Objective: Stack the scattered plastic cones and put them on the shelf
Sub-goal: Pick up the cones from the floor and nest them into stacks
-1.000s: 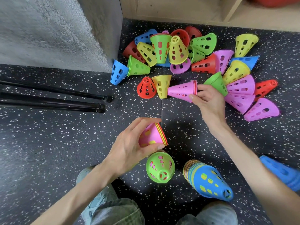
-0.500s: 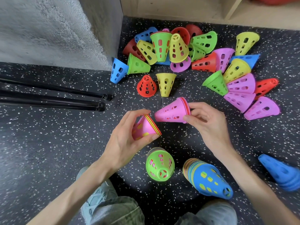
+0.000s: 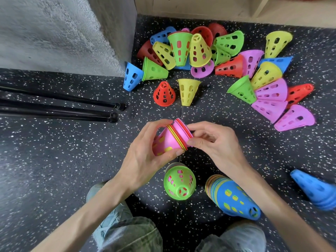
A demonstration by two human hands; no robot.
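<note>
Two hands meet on one pink stack (image 3: pixel 170 140): your left hand (image 3: pixel 145 157) wraps its body, your right hand (image 3: pixel 216 142) pinches the rim end. Just below them stand a green stack (image 3: pixel 180 182) and a blue stack (image 3: pixel 234 197). Beyond your fingers lies bare floor (image 3: pixel 72 142), then loose cones (image 3: pixel 189 90); black poles (image 3: pixel 54 110) lie left.

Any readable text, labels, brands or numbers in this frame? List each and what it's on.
None. No word, number or logo can be read on the pink cone stack in both hands, the loose cones, the green stack, the blue stack, the black poles or the shelf.
</note>
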